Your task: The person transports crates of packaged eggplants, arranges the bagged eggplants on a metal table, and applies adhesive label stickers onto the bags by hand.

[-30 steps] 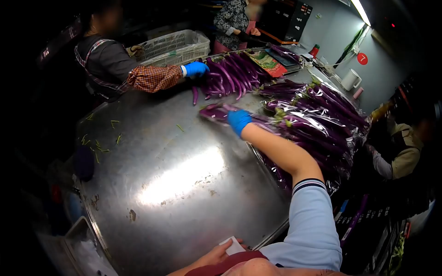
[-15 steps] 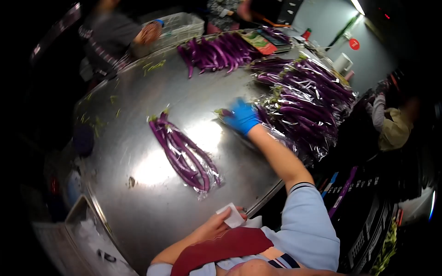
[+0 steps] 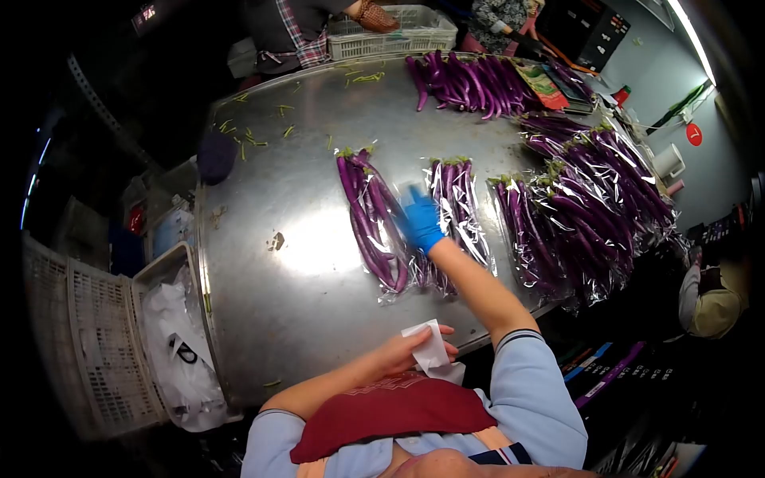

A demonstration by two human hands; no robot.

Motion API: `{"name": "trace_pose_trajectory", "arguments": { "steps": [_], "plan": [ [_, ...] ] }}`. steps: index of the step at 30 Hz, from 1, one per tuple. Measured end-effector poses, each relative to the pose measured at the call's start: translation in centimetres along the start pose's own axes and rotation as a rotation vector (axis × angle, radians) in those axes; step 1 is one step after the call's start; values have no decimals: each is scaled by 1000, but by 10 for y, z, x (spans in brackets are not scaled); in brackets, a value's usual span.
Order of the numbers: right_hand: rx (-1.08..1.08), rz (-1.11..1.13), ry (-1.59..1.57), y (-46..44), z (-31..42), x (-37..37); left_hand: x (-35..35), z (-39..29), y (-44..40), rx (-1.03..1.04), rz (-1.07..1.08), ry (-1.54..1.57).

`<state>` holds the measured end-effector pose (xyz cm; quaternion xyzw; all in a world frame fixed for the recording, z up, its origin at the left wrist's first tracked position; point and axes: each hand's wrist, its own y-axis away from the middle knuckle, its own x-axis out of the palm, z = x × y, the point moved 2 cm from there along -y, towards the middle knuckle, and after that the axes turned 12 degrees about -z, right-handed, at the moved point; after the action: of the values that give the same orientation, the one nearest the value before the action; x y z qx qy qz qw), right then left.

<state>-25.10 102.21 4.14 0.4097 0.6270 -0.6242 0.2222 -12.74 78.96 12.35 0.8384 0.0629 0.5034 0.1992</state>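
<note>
My right hand point(image 3: 423, 221), in a blue glove, lies over the middle bagged bundle of eggplants point(image 3: 458, 207); its blurred fingertips hide whether it grips anything. Just left of it, another bagged bundle point(image 3: 370, 223) rests on the metal table point(image 3: 279, 199). Bare, my left hand point(image 3: 414, 350) pinches a small stack of white labels or paper point(image 3: 429, 348) at the near table edge. To the right, a large pile of bagged eggplants point(image 3: 594, 207) covers the table. Loose eggplants point(image 3: 478, 84) lie in a row at the far edge.
Across the table, a person point(image 3: 299, 36) stands near a white crate point(image 3: 394, 32); another person point(image 3: 502, 24) is farther back. Someone else point(image 3: 713, 299) is at the right. Green scraps point(image 3: 251, 137) dot the far left. A crate with plastic bags point(image 3: 179, 342) stands at the left.
Bagged bundles now lie apart in the middle of the table. My right hand has moved from the pile to the middle bundle. The co-worker's gloved hand has withdrawn from the loose eggplants.
</note>
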Motion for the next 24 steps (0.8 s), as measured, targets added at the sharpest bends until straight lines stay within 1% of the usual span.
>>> {"name": "trace_pose_trajectory", "arguments": {
  "steps": [1,2,3,5,7,8,9,11,13,15,17,18,19,20,21,22,23,24],
  "plan": [
    [39,15,-654,-14,38,-29,-5,5,3,5,-9,33],
    [16,335,-490,-10,77,-32,-11,10,6,9,-17,68],
    [1,419,-387,-1,91,-45,-15,13,11,11,-24,104],
    [69,453,-447,14,101,-46,-16,12,27,-3,-59,90],
    [59,522,-490,32,112,-68,-17,14,37,9,-46,106],
    [33,660,-504,40,116,-82,-17,13,39,24,-19,129],
    [-44,617,-522,47,117,-89,-17,15,41,34,3,162],
    [523,772,-1077,61,99,-78,-21,1,40,123,3,149],
    [862,728,-1297,41,63,-140,-21,-19,41,265,-33,125],
    [960,930,-1168,41,36,-192,-21,-37,42,310,-45,177],
    [981,998,-1365,75,37,-208,-19,-48,39,333,-37,154],
    [936,940,-1409,82,50,-225,-15,-53,37,347,15,89],
    [949,927,-1401,92,63,-241,-10,-57,36,355,69,26],
    [989,921,-1456,94,73,-257,-8,-60,32,341,90,-69],
    [1030,911,-1512,98,83,-270,-5,-63,26,339,109,-215],
    [1195,796,-1539,114,89,-273,2,-63,17,332,131,-206],
    [1342,577,-1486,121,92,-283,9,-60,9,321,151,-195],
    [1413,415,-1537,130,91,-287,17,-57,6,290,166,-149]
  ]
}}
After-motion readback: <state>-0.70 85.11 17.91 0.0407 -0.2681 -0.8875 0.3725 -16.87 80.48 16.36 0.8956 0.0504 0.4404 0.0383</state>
